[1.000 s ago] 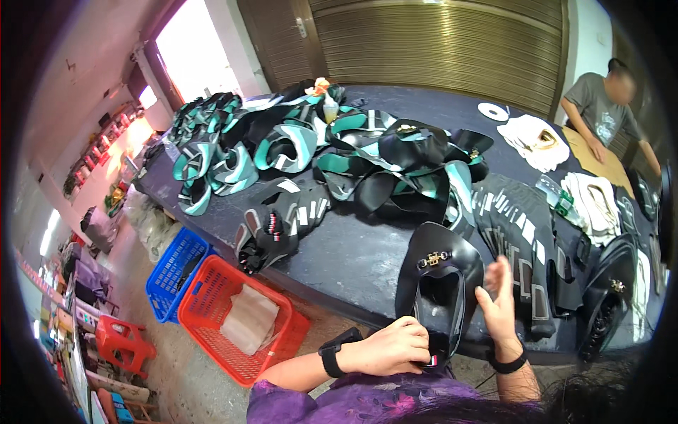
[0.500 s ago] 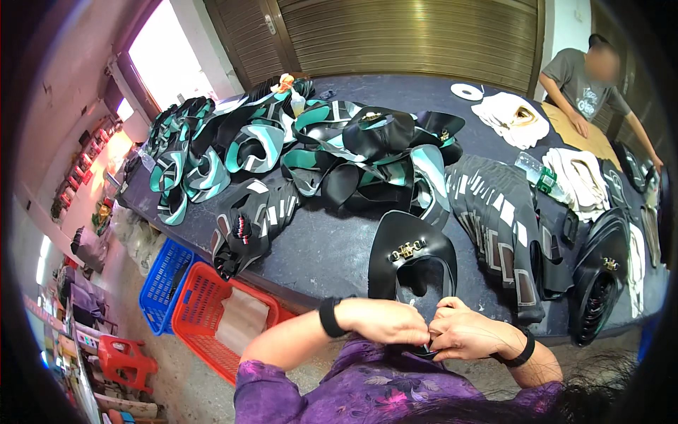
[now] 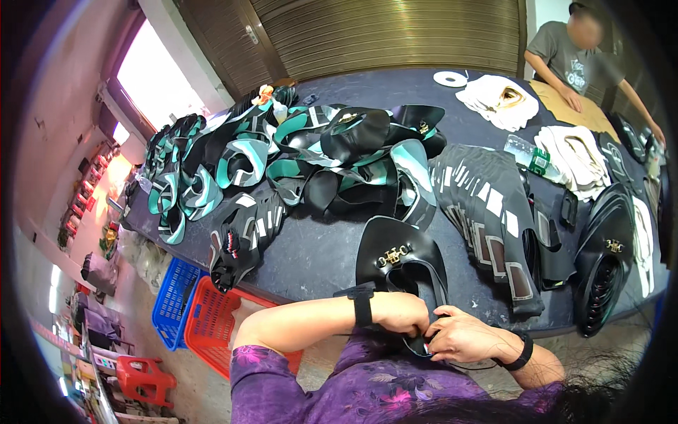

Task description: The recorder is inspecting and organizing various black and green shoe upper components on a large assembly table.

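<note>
Right hand (image 3: 462,336): is now at the near end of the black upper (image 3: 417,240), close against the left hand (image 3: 401,313); one second earlier it stands open on the upper's right side.
Black upper: lies at the near edge of the desk (image 3: 321,244), gold-coloured buckle (image 3: 393,256) facing up, near end reaching past the edge toward the purple shirt (image 3: 417,385).
Left fingers: curled down onto the upper's near end, apparently gripping it; the tips are hidden.
Right fingers: pinched on that same end, from the right.
Handwork: judging by the pose, the step in hand is bringing the upper's two near ends together; the exact join is covered.
Next move: seems to call for both grips staying firm and the edges level.
Right of the upper: fanned dark pieces with white patches (image 3: 487,205), then a stack of black uppers (image 3: 604,247).
Far and left: a heap of black-and-teal pieces (image 3: 244,162), with a dark bundle (image 3: 254,230) nearer.
Floor, left: red basket (image 3: 212,318) beside a blue basket (image 3: 169,304).
</note>
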